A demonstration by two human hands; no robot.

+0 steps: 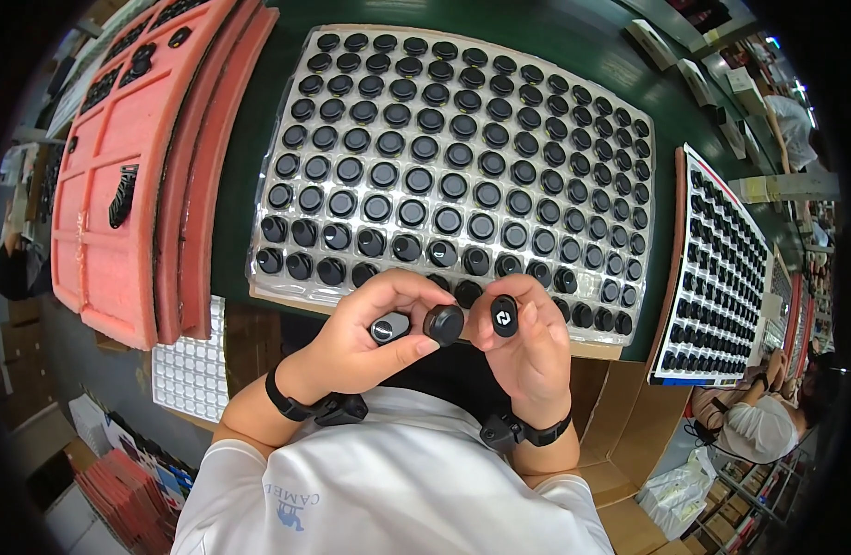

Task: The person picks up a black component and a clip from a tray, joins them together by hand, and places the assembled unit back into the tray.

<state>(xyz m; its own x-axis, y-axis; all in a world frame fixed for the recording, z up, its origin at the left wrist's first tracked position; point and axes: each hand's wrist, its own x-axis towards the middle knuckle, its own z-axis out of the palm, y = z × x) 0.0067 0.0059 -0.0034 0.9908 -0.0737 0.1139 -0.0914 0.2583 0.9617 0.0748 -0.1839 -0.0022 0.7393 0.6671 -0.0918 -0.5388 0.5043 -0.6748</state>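
Observation:
My left hand is closed around two small pieces. A round black cap sits between its thumb and fingertips, and a small dark piece with a shiny grey face lies deeper in the palm. Close beside it, my right hand grips a black oval piece with a white mark between thumb and fingers. Both hands are over the near edge of a clear plastic tray. Rows of round black caps fill most of its pockets; those in the nearest rows look tilted.
Pink foam trays with some black parts stand stacked at the left. Another tray of black pieces lies at the right on the green table. Cardboard boxes are below the near edge. A person sits further right.

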